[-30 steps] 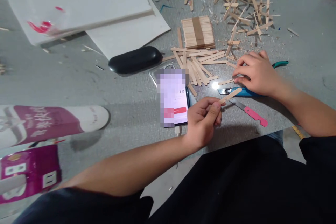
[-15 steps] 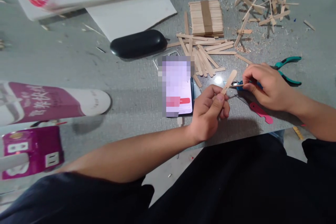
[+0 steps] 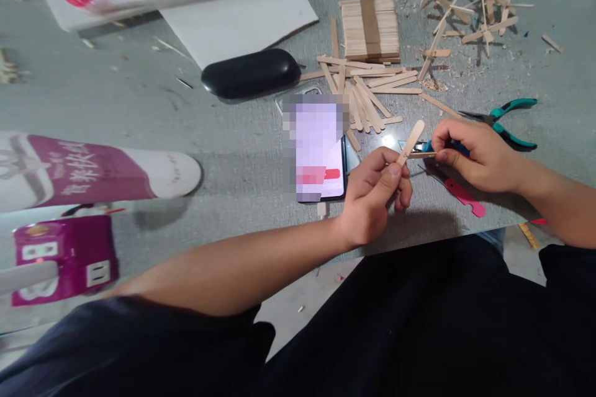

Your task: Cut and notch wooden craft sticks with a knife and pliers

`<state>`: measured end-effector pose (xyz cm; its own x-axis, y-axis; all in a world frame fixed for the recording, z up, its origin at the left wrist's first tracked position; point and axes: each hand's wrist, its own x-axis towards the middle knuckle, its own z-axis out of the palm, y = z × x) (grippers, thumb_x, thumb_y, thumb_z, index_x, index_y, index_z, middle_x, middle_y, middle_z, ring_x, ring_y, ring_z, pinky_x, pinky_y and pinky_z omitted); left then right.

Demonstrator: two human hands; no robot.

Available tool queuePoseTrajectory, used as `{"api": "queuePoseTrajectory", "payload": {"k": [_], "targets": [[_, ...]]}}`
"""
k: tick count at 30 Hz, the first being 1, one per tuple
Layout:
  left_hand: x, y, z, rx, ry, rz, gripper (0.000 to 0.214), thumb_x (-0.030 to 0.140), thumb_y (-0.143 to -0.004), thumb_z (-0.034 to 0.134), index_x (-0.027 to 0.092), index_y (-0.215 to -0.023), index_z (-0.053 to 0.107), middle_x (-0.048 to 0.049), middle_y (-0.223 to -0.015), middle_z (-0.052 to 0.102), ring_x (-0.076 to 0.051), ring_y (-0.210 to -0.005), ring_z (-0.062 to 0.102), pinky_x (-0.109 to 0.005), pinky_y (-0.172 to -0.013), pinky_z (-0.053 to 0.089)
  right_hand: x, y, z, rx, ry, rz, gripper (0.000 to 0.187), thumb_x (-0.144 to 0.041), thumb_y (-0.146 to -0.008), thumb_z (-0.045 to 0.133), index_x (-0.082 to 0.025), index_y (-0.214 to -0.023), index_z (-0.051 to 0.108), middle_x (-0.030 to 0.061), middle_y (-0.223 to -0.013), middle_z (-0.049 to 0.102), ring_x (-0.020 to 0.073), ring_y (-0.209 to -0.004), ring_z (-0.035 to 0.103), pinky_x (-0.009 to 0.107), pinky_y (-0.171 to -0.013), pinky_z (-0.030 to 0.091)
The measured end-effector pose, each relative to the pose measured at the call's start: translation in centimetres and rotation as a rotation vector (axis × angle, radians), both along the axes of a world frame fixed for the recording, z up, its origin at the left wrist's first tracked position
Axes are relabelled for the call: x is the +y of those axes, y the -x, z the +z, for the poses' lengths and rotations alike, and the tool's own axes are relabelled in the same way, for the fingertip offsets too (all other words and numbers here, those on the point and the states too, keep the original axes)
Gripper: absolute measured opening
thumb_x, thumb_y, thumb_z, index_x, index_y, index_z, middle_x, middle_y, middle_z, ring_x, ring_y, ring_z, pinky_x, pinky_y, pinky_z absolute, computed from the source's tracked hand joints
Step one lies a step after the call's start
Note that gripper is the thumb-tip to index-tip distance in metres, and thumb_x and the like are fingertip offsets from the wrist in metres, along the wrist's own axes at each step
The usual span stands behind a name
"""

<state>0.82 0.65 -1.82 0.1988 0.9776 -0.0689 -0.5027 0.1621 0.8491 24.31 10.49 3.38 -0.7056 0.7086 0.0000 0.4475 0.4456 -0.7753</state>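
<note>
While the left hand (image 3: 373,195) grasps one wooden stick (image 3: 413,138), the right hand (image 3: 472,154) pinches a second stick (image 3: 423,155) crosswise against it.

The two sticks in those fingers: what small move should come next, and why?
Probably the right fingers should nudge the right stick gently against the left stick, while the left fingers hold that one steady. The right stick's tip appears at the left stick's lower part, but whether the two are joined is too small to tell.
</note>
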Motion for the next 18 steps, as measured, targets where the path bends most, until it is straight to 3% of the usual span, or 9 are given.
{"api": "queuePoseTrajectory", "payload": {"k": [10,18], "targets": [[-0.05,0.02,-0.39,-0.031,-0.062,-0.051,0.038,0.054,-0.116,0.074,0.023,-0.097,0.063,0.0056,-0.060,0.066,-0.009,-0.048,0.051,-0.022,-0.051,0.043,0.31,-0.46,-0.59,0.076,0.093,0.029,0.021,-0.035,-0.112,0.069,-0.025,-0.096,0.062,0.0001,-0.085,0.069,0.0173,-0.075,0.054,0.035,-0.073,0.041],[-0.11,-0.01,0.07,0.100,-0.133,-0.090,0.052,0.063,-0.120,0.064,0.023,-0.088,0.058,0.0047,-0.061,0.062,-0.009,-0.052,0.051,-0.024,-0.053,0.043,-0.10,-0.51,0.09,0.048,-0.013,0.089,0.016,-0.028,-0.110,0.067,-0.025,-0.095,0.061,-0.0025,-0.085,0.071,0.0148,-0.073,0.057,0.033,-0.073,0.041]]}}
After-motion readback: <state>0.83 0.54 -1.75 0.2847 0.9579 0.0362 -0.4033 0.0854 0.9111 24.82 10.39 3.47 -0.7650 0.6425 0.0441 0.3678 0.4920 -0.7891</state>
